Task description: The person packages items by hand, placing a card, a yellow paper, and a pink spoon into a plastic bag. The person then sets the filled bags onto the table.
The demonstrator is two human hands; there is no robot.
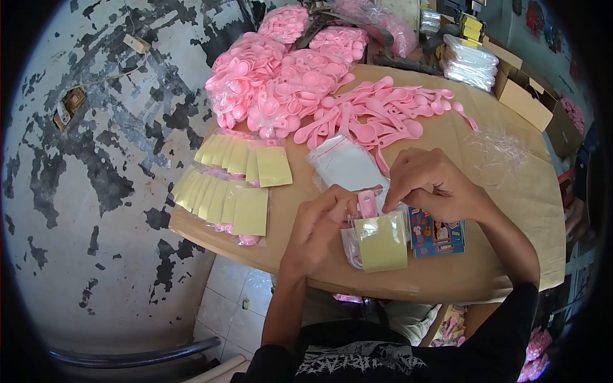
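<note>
Over the near edge of the table, my left hand [314,231] grips the left side of a clear plastic bag [353,245]. Inside it are a yellow card [384,242] and a pink spoon, whose handle [366,203] shows above the card. My right hand [429,182] pinches the bag's upper right edge, fingers bent and pressed together. Just behind the hands lies a stack of flat clear bags [345,167]. Beside the held bag, to the right, is a pile of blue printed cards [438,237].
Loose pink spoons [377,115] spread across the back, next to bulging bags of spoons [255,80]. Two rows of packed yellow cards [250,214] lie at left. Plastic scraps [498,153] and an open cardboard box [523,105] are at right. A peeling wall [96,191] borders the left.
</note>
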